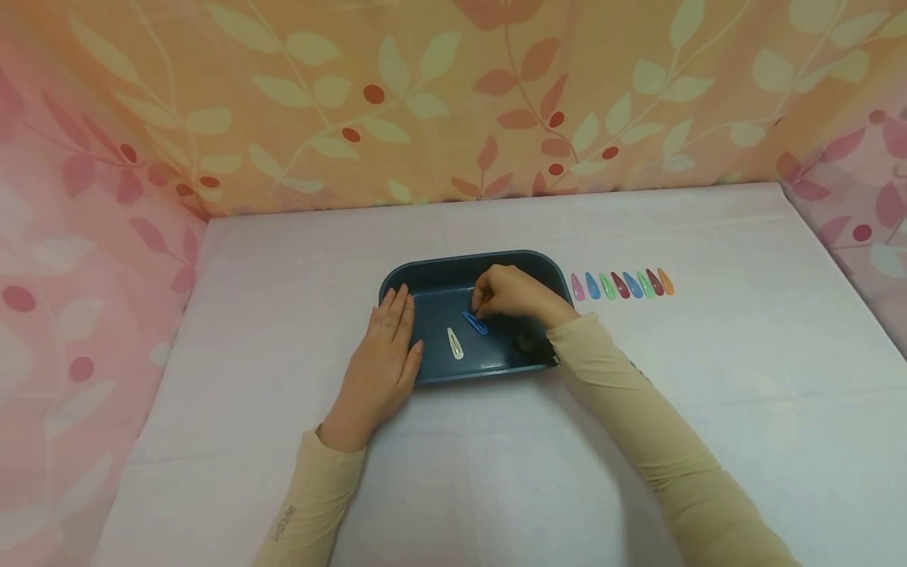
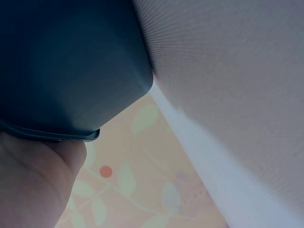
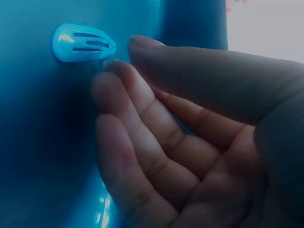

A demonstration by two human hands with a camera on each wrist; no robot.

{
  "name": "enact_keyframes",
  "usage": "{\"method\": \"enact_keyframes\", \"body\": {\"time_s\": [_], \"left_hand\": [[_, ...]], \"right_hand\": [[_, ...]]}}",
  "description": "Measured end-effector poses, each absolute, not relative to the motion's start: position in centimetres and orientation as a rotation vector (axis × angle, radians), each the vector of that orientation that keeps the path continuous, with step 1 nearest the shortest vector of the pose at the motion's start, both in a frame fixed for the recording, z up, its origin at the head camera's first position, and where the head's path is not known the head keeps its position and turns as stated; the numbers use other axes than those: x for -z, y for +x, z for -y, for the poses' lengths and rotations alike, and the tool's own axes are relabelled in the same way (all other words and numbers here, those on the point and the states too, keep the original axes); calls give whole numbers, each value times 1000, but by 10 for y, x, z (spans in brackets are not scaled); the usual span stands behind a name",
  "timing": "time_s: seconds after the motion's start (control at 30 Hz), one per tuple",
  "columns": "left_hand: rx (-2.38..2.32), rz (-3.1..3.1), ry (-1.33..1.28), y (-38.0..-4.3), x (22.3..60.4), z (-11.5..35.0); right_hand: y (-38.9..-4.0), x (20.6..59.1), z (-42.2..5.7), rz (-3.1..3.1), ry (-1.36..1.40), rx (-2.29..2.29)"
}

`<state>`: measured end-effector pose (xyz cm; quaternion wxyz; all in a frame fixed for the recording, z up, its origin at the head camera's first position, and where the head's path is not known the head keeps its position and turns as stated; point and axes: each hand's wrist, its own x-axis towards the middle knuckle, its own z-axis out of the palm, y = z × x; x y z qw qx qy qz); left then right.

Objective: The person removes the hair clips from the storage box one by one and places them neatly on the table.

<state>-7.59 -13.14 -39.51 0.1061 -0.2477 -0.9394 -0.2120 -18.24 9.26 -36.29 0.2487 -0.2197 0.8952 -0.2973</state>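
Observation:
A dark blue tray [image 1: 453, 376] lies on the white-covered table. Inside it are a blue snap hair clip [image 1: 475, 323] and a white snap hair clip [image 1: 455, 343]. My left hand [image 1: 383, 358] rests on the tray's left rim with its fingers straight; the left wrist view shows that hand [image 2: 33, 175] against the rim from below. Over the tray, my right hand [image 1: 513, 293] reaches down to the blue clip. In the right wrist view, its fingertips [image 3: 111, 92] are right at the narrow end of that clip [image 3: 80, 42], thumb and forefinger apart with nothing between them.
To the right of the tray runs a row of several snap hair clips [image 1: 622, 284] in pink, blue, green, red and orange. A leaf-patterned curtain [image 1: 439, 118] hangs behind the table, with pink patterned cloth [image 1: 78, 315] at the left side.

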Motion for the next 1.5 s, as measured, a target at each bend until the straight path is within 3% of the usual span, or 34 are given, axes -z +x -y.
{"method": "enact_keyframes", "body": {"time_s": [1.5], "left_hand": [[615,2787,-719,-75,395,131]], "right_hand": [[-184,372,-86,-2447,-539,636]]}}
